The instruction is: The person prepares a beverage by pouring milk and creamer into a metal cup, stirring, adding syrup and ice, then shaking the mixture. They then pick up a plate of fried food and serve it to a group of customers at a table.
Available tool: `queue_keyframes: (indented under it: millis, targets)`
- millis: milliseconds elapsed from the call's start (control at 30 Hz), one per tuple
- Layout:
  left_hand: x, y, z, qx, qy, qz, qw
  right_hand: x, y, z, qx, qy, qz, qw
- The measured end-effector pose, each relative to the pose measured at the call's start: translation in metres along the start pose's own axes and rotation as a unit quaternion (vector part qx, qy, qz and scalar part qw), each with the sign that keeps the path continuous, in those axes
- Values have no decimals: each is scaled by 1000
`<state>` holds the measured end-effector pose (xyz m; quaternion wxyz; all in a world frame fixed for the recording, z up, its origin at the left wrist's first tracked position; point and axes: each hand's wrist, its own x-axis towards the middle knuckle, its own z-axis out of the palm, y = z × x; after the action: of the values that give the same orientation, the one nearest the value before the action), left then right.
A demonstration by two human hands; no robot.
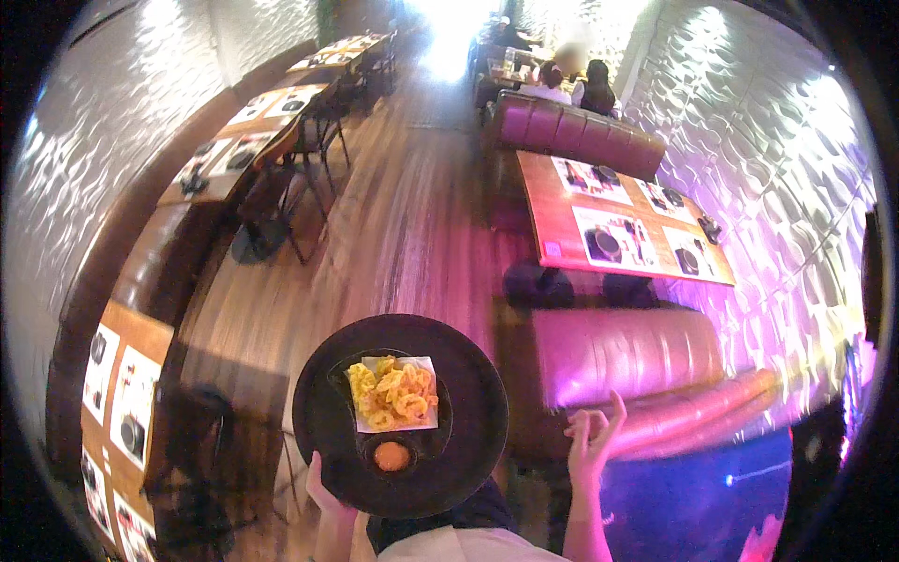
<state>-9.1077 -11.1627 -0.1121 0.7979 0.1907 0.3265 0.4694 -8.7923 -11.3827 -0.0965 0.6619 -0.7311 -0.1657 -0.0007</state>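
A round black serving tray (319, 414) is held level before me. My left hand (329, 488) grips its near left rim, thumb over the edge and the other fingers hidden beneath. On the tray rests a dark plate (445, 442), partly covered by white paper (420, 423). Golden fried food (400, 393), some of it ring-shaped, is heaped on the paper. Nearer to me sits a small cup of orange sauce (391, 456). Raised to the right of the tray, my right hand (591, 435) holds nothing, its fingers apart and partly curled.
A wooden floor aisle (400, 232) runs ahead. On the left stand set tables (165, 344), chairs (302, 147) and a long bench (154, 260). Booth seats (625, 351) and a set table (551, 232) line the right. Farther back, several people (551, 88) sit at a table.
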Motion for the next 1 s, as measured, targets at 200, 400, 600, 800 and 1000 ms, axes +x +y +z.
queue_keyframes:
  millis: [200, 400, 600, 800, 1000]
  targets:
    - [255, 29, 189, -10, -55, 1, 998, 246, 51, 130, 18, 67, 30, 997]
    - [535, 69, 313, 36, -21, 0, 999, 495, -19, 399, 87, -80, 0, 993]
    - [773, 99, 397, 6, -60, -14, 998, 689, -60, 669, 16, -459, 38, 887]
    - [1015, 120, 482, 10, -90, -61, 994, 859, -13, 862, 60, -535, 199, 819]
    - [1268, 95, 614, 42, -46, -81, 995, 1050, 51, 997, 109, -492, 233, 832]
